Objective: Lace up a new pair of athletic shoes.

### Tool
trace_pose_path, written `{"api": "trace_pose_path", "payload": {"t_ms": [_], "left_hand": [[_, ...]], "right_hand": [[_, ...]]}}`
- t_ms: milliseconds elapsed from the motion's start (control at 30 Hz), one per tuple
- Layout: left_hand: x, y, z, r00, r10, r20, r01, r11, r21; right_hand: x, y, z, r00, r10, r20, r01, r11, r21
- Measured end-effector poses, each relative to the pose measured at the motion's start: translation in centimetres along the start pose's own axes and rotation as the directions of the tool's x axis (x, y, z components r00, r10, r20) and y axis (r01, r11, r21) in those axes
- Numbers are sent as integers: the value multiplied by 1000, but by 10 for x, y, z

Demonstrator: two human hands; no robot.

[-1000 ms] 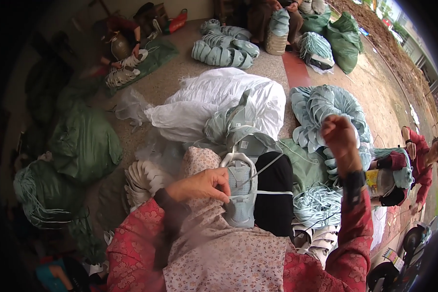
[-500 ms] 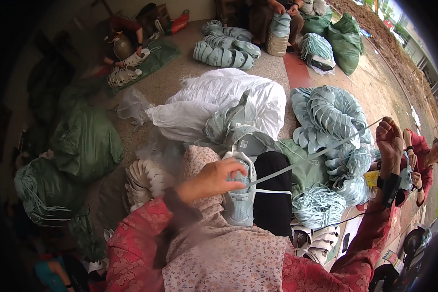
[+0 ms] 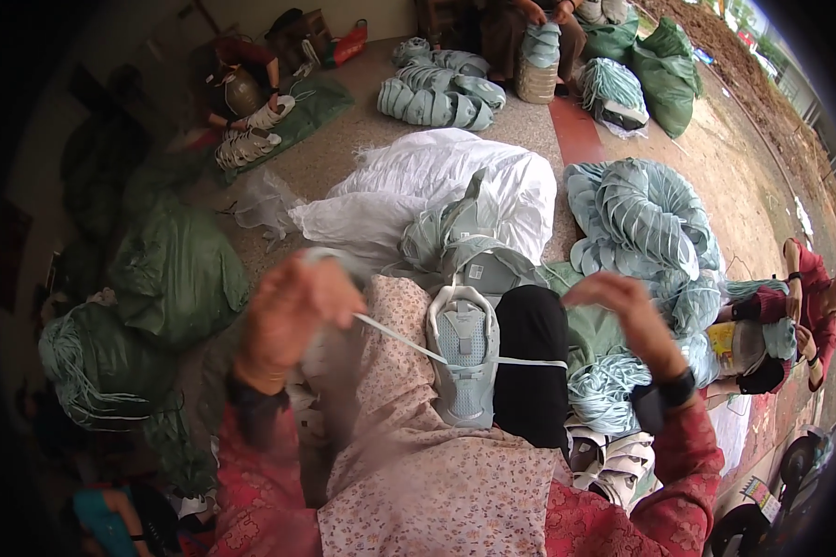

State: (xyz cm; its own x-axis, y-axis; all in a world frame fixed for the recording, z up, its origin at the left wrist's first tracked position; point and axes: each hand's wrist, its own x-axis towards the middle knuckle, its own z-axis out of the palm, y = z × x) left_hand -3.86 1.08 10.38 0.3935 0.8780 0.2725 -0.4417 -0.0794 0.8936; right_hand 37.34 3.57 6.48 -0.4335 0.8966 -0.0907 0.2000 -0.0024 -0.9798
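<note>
One pale blue-grey shoe upper point(image 3: 465, 399) rests toward the far edge of my lap point(image 3: 427, 501), between my flower-printed left knee point(image 3: 397, 297) and my black right knee point(image 3: 531, 399). Its long axis runs nearly straight away from my body, the curved white collar point(image 3: 435, 320) at the far end. A flat pale lace point(image 3: 395, 336) crosses it: one side slants away and leftward to my left hand point(image 3: 293, 314), the other lies over the right knee to that knee's outer edge, where I lose sight of it.

So the upper lies rightward of my left hand and leftward of my right hand point(image 3: 632, 320), a little closer to my body than either; the two gaps look alike, so I call neither hand nearer. My left fingers are narrowed on the lace, though blur hides exactly how they pinch it. My right hand is raised, fingers loosely bent, apart from the upper, and I see nothing in it.

Just beyond my knees, more grey-blue uppers point(image 3: 478, 265) lie against a white sack point(image 3: 427, 186). Off my lap's right edge sits a bundle of laces point(image 3: 608, 395); toward the floor's point(image 3: 339, 139) left edge slumps a green sack point(image 3: 181, 278).
</note>
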Motion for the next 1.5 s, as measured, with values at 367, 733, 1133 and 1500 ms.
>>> {"api": "trace_pose_path", "payload": {"t_ms": [367, 733, 1133, 1500], "left_hand": [[-34, -6, -40, 899, -263, -351, 374, 877, 303], [-3, -73, -13, 995, -97, -17, 43, 275, 960], [-42, -137, 12, 961, -255, 109, 111, 713, 692], [-44, -122, 1, 923, -371, 100, 180, 648, 740]], "right_hand": [[37, 44, 130, 815, -362, 452, 574, 610, -546], [48, 36, 135, 810, -142, 570, 441, 787, -431], [53, 41, 112, 830, -45, 556, 157, 975, -157], [53, 35, 120, 876, 168, 453, -124, 984, -126]]}}
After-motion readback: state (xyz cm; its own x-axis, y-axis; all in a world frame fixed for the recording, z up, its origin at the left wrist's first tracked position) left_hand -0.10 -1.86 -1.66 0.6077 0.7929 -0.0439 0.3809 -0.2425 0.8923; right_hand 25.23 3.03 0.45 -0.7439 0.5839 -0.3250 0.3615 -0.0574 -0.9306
